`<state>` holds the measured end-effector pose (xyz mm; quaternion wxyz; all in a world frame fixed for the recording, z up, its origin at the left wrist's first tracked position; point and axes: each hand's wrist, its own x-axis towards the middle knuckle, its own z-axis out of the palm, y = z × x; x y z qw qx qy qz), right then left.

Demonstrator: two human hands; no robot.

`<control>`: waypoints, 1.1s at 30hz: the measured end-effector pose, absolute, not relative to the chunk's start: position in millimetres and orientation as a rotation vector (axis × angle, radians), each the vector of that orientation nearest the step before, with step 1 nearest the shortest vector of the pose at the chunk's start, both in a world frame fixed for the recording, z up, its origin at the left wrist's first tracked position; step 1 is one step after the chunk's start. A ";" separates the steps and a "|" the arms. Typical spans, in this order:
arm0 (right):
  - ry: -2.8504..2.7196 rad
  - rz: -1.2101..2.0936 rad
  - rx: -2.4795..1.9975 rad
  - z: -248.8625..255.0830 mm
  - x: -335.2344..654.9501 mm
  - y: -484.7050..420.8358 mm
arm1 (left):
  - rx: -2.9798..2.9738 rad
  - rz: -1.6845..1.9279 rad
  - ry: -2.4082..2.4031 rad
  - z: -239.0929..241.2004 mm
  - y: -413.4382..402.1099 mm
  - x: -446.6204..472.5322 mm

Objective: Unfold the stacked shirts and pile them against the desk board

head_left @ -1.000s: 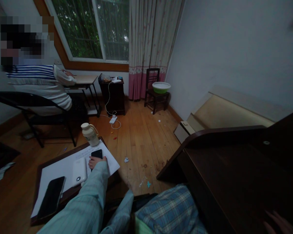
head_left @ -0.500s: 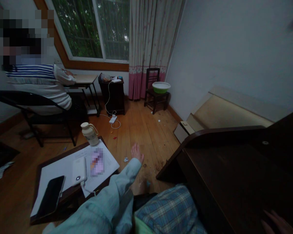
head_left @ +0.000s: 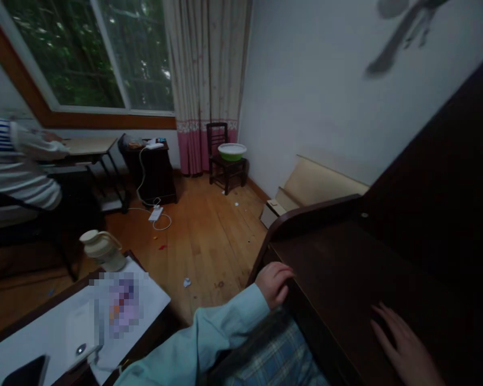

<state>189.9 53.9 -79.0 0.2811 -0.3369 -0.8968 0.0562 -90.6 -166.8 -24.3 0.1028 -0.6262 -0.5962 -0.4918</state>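
No writing is legible. Your left hand (head_left: 274,283) curls over the dark worktop's (head_left: 346,268) near-left edge; your right hand (head_left: 402,346), spread flat on it, is cut off.

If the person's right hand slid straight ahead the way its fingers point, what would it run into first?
The right hand lies flat on the dark wooden desk, fingers pointing up and left across the bare top. The way looks free up to the raised curved edge, though depth is hard to judge in the dim picture.

No legible text, label or number on any surface here.
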 end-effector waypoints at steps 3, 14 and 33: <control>-2.358 0.232 -0.924 -58.0 177.9 29.2 | -2.267 -1.281 -1.728 -9.4 -131.6 -70.6; -1.844 0.014 -1.098 4.4 220.8 -41.5 | -2.522 -0.431 -2.052 -3.4 -51.9 -19.5; -1.188 0.172 -1.866 61.6 346.7 39.1 | -2.457 -0.523 -1.955 -14.3 -40.5 -26.3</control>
